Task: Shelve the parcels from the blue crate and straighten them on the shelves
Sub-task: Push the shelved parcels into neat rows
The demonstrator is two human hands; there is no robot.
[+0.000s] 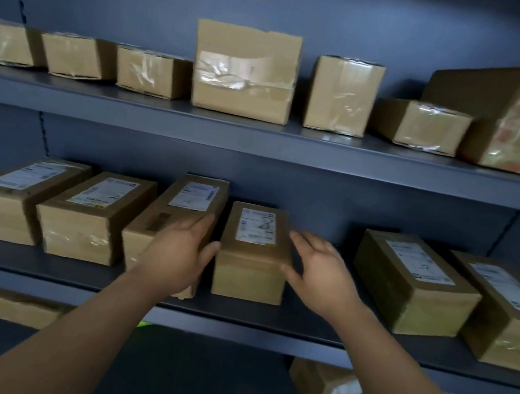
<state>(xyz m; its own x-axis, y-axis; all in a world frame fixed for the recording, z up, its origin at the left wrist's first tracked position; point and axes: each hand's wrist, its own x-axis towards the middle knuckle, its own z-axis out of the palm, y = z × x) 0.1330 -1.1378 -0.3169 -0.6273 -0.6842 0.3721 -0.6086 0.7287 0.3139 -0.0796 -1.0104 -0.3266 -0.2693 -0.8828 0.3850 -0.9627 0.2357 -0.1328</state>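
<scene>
Both forearms reached forward to the middle shelf (230, 316). The left hand (181, 252) and right hand (321, 273) flanked the small parcel (250, 264), palms facing inward, fingers spread wide, thumbs touching its front corners; neither hand gripped it. The parcel stood fourth from the left in a row of six labelled parcels. At 12 o'clock, the upper shelf (263, 131) held seven taped boxes.

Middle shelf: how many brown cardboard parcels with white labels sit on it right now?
6. Three left of the hands, one between them, two on the right. None seems hidden.
</scene>
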